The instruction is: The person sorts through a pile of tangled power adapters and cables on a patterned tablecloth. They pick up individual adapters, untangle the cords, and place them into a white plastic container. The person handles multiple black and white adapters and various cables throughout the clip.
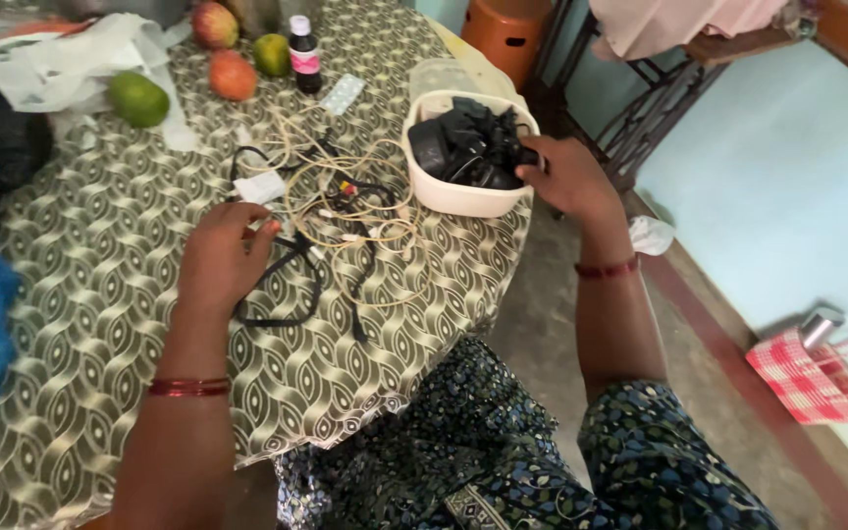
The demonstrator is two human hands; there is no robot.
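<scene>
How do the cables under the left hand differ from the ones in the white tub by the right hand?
The cables on the table are a loose mix of cream and black, spread flat over the patterned cloth; the tub's cables are all black, bunched in a heap inside the white tub. The left hand rests on the loose ones, a black lead at its fingers; the right hand grips the tub's heap at the rim. Both are tangled.

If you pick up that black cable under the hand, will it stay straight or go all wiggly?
Probably wiggly: the black cable already lies in a loose loop under the left hand, so it looks floppy. It may also drag the pale cords along, since they lie tangled across it. It looks thin, so likely light.
</scene>
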